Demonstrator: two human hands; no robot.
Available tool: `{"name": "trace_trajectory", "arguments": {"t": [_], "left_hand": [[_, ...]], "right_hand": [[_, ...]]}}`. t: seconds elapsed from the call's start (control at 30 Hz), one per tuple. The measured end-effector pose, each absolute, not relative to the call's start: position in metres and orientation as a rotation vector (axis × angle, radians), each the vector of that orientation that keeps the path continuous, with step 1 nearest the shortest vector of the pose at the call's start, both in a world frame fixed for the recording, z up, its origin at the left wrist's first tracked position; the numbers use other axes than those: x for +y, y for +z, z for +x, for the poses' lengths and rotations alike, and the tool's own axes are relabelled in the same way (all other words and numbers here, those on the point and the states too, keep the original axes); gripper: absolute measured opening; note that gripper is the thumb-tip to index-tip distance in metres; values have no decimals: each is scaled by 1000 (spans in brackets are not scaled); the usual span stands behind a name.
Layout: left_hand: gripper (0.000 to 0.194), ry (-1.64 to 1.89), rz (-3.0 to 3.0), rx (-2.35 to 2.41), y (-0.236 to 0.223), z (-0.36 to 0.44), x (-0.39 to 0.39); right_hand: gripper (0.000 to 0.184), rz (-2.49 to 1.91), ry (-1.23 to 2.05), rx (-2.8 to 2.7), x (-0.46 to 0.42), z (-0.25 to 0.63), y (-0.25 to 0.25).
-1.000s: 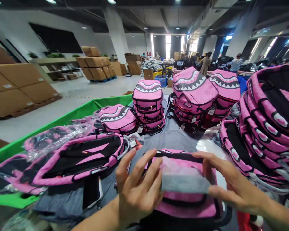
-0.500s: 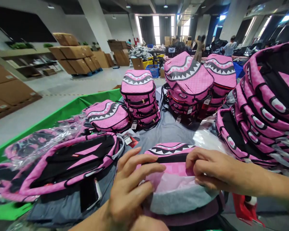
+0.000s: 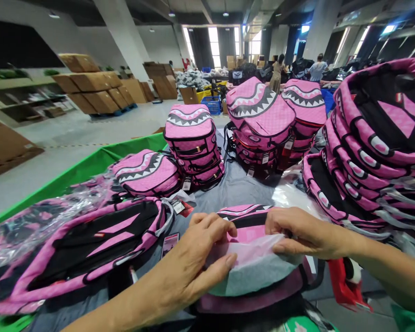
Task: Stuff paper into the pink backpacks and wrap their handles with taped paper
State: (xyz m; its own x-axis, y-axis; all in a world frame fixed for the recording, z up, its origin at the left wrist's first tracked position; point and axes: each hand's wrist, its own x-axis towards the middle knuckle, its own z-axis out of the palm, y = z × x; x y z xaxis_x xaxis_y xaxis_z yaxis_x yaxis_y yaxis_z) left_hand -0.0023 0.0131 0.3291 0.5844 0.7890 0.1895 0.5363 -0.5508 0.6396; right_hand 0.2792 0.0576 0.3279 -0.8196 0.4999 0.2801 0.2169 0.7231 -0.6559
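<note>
- My left grip [image 3: 190, 258]: open and cupped, fingers resting on the pink shark-mouth backpack [image 3: 244, 226], thumb on the white tissue sheet [image 3: 252, 267].
- My right grip [image 3: 306, 233]: closed, pinching the sheet's upper edge between fingers and thumb.
- Sheet lies across the backpack's near half, between both grips; shark teeth show just past it.
- Backpack lies flat on the grey cloth [image 3: 233, 191] on the table, directly under my grips.
- Left: pink-and-black backpacks [image 3: 90, 244], some in clear plastic, beside a green-edged bin [image 3: 76, 173].
- Far: upright stacks of pink backpacks [image 3: 190, 138].
- Right: tall tilted backpack pile [image 3: 370, 147].
</note>
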Motion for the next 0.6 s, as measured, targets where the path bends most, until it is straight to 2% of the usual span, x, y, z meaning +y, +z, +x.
{"name": "trace_trajectory", "arguments": {"t": [0.13,0.27,0.47,0.6], "left_hand": [[23,630,2375,983,325,-3,21],[25,752,2212,802,317,-3,30],[17,1007,2053,490,315,3,42],[30,1060,1960,547,313,6,40]], "right_hand": [[46,-515,1139,-2256,69,273,312],[51,-388,1271,-2161,82,262,307],[55,-264,1188,-2407,95,264,324],[54,-126,1399,-2318,101,262,316]]}}
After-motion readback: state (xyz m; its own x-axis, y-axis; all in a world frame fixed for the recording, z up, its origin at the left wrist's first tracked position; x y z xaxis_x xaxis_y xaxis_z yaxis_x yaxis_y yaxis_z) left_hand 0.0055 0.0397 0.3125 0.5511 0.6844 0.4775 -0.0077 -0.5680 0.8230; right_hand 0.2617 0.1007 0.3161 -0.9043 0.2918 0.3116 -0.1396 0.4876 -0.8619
